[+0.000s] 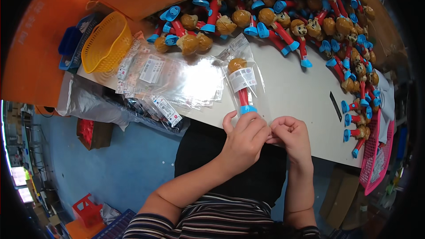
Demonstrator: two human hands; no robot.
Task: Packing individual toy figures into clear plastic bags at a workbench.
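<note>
A clear plastic bag (257,89) lies on the table in front of me, with a figure-headed toy inside it. The toy has a brown head (237,64), a red shaft (243,97) and a blue foot (248,109); a white printed label on the bag covers its middle. My left hand (244,140) is closed on the near end of the bag, just below the blue foot. My right hand (291,138) pinches the bag's near right corner, fingertips close to those of the left. The bag's edge is partly hidden by my fingers.
Many similar toys (274,28) are heaped along the table's back and right. Flat labelled bags (152,70) lie at left beside a yellow basket (106,44) and a blue basket (71,48). A dark flat strip (335,106) and a pink basket (376,155) are at right.
</note>
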